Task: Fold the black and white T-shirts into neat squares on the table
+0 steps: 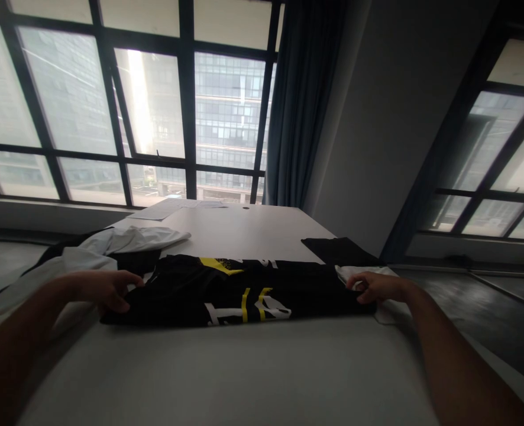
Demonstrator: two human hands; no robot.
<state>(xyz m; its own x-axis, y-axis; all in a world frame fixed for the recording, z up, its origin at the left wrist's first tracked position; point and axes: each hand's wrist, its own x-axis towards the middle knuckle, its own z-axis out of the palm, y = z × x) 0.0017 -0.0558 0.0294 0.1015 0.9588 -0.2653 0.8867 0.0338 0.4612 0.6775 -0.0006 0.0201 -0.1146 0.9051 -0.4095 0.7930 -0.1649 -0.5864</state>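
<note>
A black T-shirt (244, 296) with yellow and white print lies across the white table in front of me, laid in a wide, flattened fold. At its left end, my left hand (109, 290) is closed, pinching the cloth between thumb and fingers. My right hand (379, 288) grips the opposite end the same way. The shirt's near edge runs almost straight between both hands. Beneath and beside my right hand, some white cloth (390, 271) shows.
Rumpled white and dark clothes (129, 239) hang over the table's left side. A dark folded cloth (339, 251) sits at the right edge. Papers (164, 207) rest at the far end of the white table (253, 231), near the windows and a blue curtain (295, 118).
</note>
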